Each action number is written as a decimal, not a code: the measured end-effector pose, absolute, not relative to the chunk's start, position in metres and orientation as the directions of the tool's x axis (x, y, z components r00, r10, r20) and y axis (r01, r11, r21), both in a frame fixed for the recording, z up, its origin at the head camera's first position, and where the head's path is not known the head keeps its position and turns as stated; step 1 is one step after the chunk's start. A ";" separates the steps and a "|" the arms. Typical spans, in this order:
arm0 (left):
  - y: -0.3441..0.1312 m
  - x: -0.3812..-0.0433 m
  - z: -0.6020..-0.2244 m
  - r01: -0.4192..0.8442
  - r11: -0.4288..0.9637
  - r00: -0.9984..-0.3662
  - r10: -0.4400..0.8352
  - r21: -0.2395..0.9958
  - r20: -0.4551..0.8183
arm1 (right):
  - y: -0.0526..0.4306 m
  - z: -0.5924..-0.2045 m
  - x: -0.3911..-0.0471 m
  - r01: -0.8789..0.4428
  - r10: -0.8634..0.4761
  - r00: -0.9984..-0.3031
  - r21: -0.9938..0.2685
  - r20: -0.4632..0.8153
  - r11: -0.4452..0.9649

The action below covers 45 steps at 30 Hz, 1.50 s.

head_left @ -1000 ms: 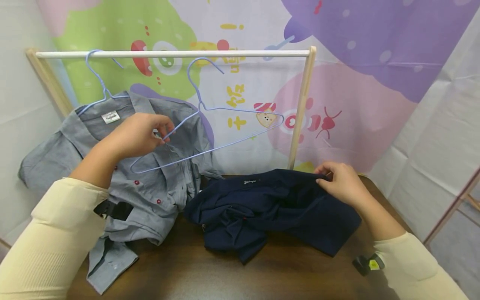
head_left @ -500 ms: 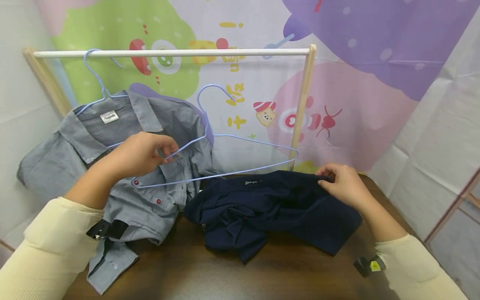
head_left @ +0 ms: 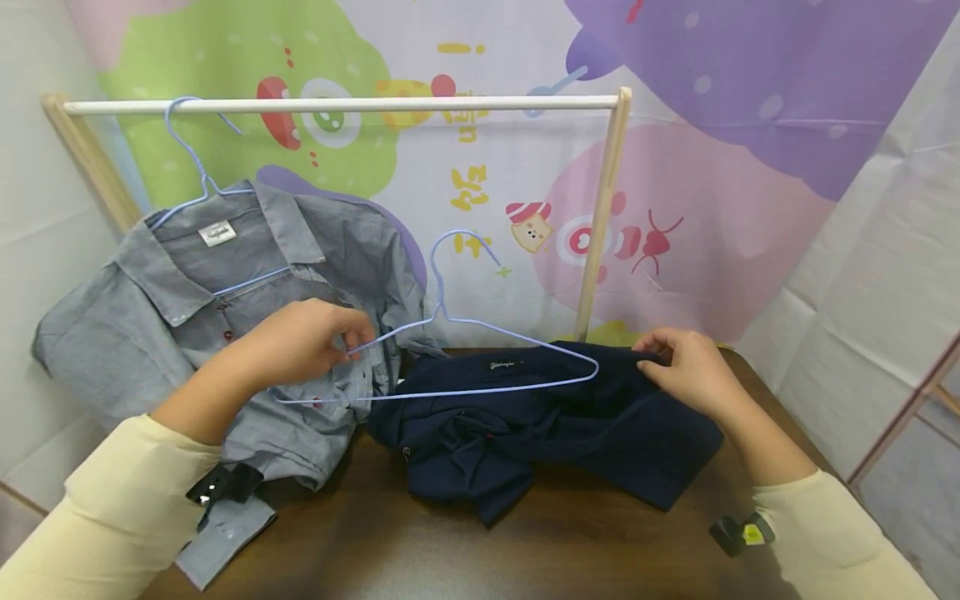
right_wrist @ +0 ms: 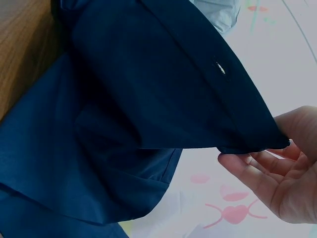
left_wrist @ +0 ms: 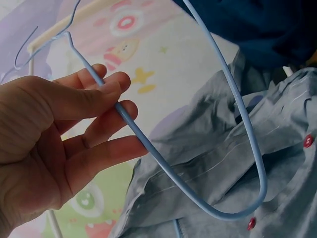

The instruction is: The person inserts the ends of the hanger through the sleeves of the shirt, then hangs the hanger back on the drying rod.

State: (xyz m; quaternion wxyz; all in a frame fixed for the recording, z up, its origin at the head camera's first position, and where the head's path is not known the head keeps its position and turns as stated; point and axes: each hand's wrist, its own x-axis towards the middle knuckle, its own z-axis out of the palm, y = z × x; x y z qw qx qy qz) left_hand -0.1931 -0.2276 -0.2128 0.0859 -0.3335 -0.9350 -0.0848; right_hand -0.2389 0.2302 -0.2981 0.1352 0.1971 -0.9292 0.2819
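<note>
My left hand (head_left: 315,342) pinches one sloping arm of a light blue wire hanger (head_left: 480,390); in the left wrist view the thumb and fingertips close on the hanger's wire (left_wrist: 163,163). The hanger carries no garment and hangs in front of a navy garment (head_left: 570,417), its lower bar overlapping the cloth in the head view. My right hand (head_left: 690,367) pinches the top edge of that navy garment at its right end, lifting it up. In the right wrist view, thumb and fingers (right_wrist: 247,173) grip its corner. A small light logo (head_left: 507,364) shows inside the upper edge.
A grey shirt (head_left: 360,233) with red buttons hangs at left on another blue hanger (head_left: 198,158), hooked over the rack's white rod (head_left: 450,103). The rack's wooden post (head_left: 603,217) stands behind the garments. Brown table (head_left: 450,558) lies beneath; a printed curtain (head_left: 750,250) is behind.
My left hand has lowered the hanger from near the rod, moving it down and slightly right until it overlaps the navy garment. My right hand keeps its grip, almost still.
</note>
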 end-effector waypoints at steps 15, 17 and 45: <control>-0.202 -0.200 -0.237 0.656 0.730 -0.753 0.651 0.194 0.095 | 0.224 -0.292 -0.230 -0.467 -0.298 -0.868 -0.447 0.398 0.763; -0.200 -0.202 -0.241 0.671 0.716 -0.739 0.667 0.190 0.097 | 0.222 -0.290 -0.226 -0.478 -0.301 -0.858 -0.437 0.416 0.762; -0.167 -0.210 -0.279 0.645 0.702 -0.763 0.610 0.303 0.213 | 0.176 -0.284 -0.182 -0.608 -0.392 -0.777 -0.424 0.493 0.671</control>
